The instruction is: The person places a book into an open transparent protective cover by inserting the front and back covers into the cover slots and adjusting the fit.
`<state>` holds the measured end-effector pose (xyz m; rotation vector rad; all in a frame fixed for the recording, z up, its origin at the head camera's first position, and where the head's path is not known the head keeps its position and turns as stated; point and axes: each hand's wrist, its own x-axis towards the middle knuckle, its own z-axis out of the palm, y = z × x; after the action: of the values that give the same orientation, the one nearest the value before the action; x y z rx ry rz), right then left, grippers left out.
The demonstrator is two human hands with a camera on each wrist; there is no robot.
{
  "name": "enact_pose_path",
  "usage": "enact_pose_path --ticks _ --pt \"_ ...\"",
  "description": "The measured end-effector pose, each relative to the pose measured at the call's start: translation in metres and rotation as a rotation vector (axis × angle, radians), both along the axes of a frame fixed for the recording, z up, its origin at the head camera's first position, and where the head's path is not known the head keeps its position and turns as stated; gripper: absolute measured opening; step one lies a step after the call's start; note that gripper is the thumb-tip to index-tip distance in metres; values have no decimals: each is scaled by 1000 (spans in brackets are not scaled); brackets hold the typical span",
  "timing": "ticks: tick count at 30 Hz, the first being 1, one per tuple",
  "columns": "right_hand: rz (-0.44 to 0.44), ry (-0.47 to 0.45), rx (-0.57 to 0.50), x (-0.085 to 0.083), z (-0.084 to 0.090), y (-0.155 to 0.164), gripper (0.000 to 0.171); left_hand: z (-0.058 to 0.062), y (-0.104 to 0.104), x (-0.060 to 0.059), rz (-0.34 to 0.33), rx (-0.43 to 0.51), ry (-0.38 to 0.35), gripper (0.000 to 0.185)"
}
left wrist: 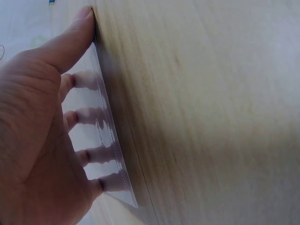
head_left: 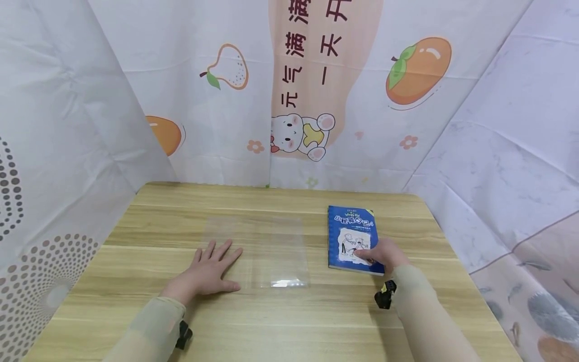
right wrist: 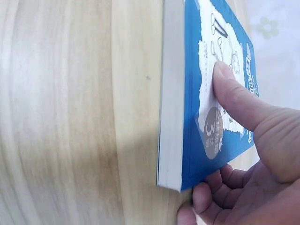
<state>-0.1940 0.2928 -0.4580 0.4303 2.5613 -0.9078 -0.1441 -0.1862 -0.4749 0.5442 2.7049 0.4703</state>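
Note:
A clear plastic book cover lies flat on the wooden table, with glare along its near edge. My left hand rests on its left part, fingers spread and straight; in the left wrist view the fingertips press on the film. To the right lies a blue paperback book with a cartoon cover. My right hand grips its near right corner. The thumb lies on the front cover, while the other fingers curl at the book's side edge, their tips partly hidden.
The wood-grain table ends at a printed curtain behind, and more cloth hangs at both sides. Small black cameras are strapped at the wrists.

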Motion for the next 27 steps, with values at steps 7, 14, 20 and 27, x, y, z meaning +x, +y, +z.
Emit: enact_pose_path --ticks 7,14,20,27 --pt "90 -20 143 0 4 0 59 2 1 1 1 7 -7 92" --pt "154 -16 193 3 10 3 59 1 3 -1 -2 21 -14 92" --pt "164 -16 219 3 13 1 57 3 3 -1 -2 24 -13 92" --pt "178 -23 252 2 17 -7 52 3 2 0 1 21 -22 92"
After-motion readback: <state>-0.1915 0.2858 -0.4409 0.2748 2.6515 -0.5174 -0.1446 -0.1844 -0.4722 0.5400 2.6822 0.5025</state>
